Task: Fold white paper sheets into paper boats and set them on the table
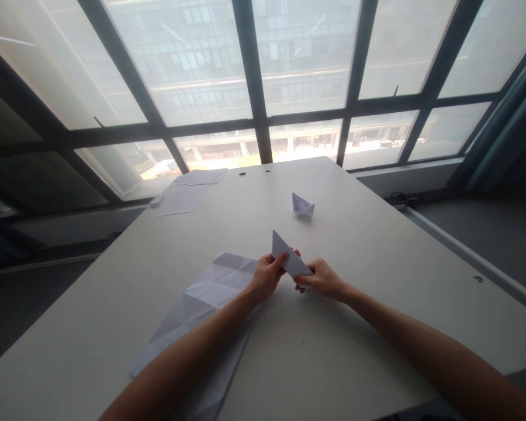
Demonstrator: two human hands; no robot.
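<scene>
Between my two hands, a small piece of folded white paper [291, 261] is held tilted above the table, its pointed end up and to the left. My left hand [266, 277] pinches its left part, thumb on the near face and fingers behind. At the lower right end, my right hand [323, 279] grips the paper between thumb and fingers. Beyond the hands stands a folded paper boat [303, 206]. A large creased sheet of paper [217, 286] lies flat under my left forearm, which hides part of it.
The white table [377, 280] reaches toward the large windows. Flat sheets of paper [182, 200] lie at its far left, with a small whitish object [156, 202] beside them. A dark round hole [242, 174] shows near the far edge. A blue curtain [504, 123] hangs at the right.
</scene>
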